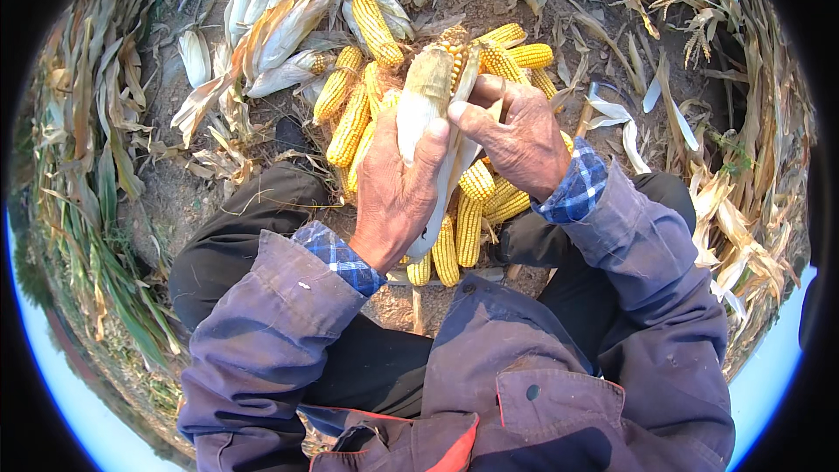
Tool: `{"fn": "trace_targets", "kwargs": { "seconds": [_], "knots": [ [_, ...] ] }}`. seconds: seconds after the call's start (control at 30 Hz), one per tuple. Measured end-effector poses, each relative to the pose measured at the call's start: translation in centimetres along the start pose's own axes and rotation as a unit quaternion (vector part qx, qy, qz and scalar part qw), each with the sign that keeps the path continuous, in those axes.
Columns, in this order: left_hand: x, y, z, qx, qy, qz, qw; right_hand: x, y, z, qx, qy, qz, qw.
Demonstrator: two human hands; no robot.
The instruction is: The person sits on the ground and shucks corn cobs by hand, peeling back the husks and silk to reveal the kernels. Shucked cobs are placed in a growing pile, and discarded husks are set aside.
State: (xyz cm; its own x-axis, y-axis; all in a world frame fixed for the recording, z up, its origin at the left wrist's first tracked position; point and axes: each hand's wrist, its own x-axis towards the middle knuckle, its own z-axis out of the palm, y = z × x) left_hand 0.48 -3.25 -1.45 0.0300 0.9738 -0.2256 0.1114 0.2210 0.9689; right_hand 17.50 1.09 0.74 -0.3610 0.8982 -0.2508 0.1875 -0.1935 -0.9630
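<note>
My left hand [401,187] grips the lower part of a corn ear in its pale husk [419,95], held tilted in front of me. The husk is parted at the upper right, where yellow kernels show. My right hand [514,131] pinches a strip of the husk [467,78] between thumb and fingers, beside the ear. Husked yellow corn cobs [351,126] lie heaped beneath and around both hands, more of them [469,229] between my legs. One bare cob [377,29] rests just beyond the held ear, against ears still in husk.
Several unhusked ears [295,33] lie on the soil at the upper left. Dry corn stalks [85,92] line the left side, with more stalks and leaves [773,105] at the right. A wooden handle [585,119] and loose husks [629,137] lie right of my right hand.
</note>
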Motion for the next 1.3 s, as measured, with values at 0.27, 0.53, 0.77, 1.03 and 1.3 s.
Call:
{"fn": "trace_targets", "kwargs": {
  "seconds": [0.27, 0.53, 0.77, 1.03, 1.3],
  "knots": [
    [0.2, 0.9, 0.2, 0.025, 0.02, 0.013, 0.999, -0.1, 0.4, 0.5, 0.105, 0.02, 0.092, 0.99],
    [0.5, 1.2, -0.1, 0.006, -0.042, 0.036, 0.998, 0.3, 1.5, 1.2, 0.03, 0.07, -0.034, 0.997],
    [1.3, 1.8, 0.0, -0.082, -0.006, -0.034, 0.996, 0.3, 0.9, 1.3, 0.183, 0.092, 0.073, 0.976],
    [3.0, 1.4, -0.9, -0.194, 0.053, -0.107, 0.974, 0.0, -1.3, 1.0, 0.024, -0.008, -0.031, 0.999],
    [4.0, 0.0, -2.7, -0.182, 0.014, -0.104, 0.978, -1.4, -1.2, 1.0, -0.122, -0.15, -0.148, 0.97]
  ]
}}
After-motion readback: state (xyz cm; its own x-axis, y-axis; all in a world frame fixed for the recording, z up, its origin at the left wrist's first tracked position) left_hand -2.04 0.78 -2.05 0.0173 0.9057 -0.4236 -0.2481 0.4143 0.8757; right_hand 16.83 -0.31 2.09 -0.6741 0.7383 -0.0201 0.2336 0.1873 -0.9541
